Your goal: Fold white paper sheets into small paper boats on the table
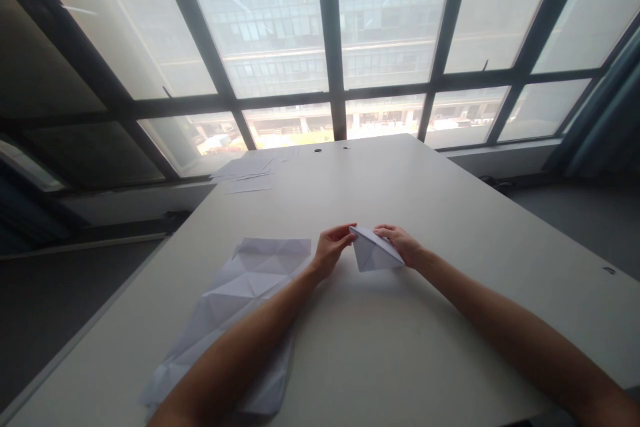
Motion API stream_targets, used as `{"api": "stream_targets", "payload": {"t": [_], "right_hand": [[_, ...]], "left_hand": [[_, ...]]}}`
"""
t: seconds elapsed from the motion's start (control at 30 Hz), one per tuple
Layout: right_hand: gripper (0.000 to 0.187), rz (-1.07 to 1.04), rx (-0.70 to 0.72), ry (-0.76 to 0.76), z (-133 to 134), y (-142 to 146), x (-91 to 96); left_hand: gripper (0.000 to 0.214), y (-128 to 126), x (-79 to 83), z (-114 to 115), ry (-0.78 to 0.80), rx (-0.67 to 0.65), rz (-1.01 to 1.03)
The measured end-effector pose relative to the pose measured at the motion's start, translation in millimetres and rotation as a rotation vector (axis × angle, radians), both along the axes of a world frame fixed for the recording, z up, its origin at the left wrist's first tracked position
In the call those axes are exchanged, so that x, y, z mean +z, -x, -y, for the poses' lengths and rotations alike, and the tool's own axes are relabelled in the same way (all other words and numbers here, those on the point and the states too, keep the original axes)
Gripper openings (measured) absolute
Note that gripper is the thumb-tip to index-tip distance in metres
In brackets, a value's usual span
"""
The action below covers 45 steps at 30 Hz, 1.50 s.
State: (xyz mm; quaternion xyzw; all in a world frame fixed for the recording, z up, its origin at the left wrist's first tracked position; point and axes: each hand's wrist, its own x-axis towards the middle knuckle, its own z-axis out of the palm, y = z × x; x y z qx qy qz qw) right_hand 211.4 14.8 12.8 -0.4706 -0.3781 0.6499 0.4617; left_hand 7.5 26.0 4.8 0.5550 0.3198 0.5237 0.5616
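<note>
A small folded white paper piece [374,252], pointed like a triangle, is held just above the white table [400,347] near its middle. My left hand [333,247] pinches its left tip with curled fingers. My right hand [403,243] grips its right edge, fingers closed on the paper. Both forearms reach in from the bottom of the view.
A larger creased white sheet [240,307] lies flat on the table under my left forearm. Several loose paper sheets [250,170] sit at the far left corner. Two small holes [318,149] mark the far edge. Tall windows stand behind the table.
</note>
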Motion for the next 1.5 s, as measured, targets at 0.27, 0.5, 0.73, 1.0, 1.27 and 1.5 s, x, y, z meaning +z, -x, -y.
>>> {"api": "stream_targets", "payload": {"t": [0.27,0.5,0.73,1.0,1.27,1.5], "right_hand": [[0.031,0.123,-0.146,-0.278,0.2,5.7,-2.3],[0.024,0.042,0.133,0.016,4.4,1.4,1.8],[0.014,0.067,0.349,0.123,10.3,4.4,0.0],[0.038,0.173,0.248,-0.146,16.6,11.7,10.4],[0.047,0.391,0.293,-0.517,10.7,1.3,10.5],[0.038,0.487,0.220,-0.519,9.0,5.0,-1.3]], "left_hand": [[0.046,0.4,0.7,-1.4,0.050,-0.008,0.115],[0.033,0.1,2.4,2.0,0.021,-0.093,0.071],[0.021,-1.4,7.8,5.2,0.009,-0.113,0.126],[0.023,-1.5,2.8,1.1,0.117,-0.005,0.215],[0.027,-2.5,4.0,-2.7,0.103,0.192,0.200],[0.030,-2.4,1.6,-2.7,0.086,0.189,0.170]]}}
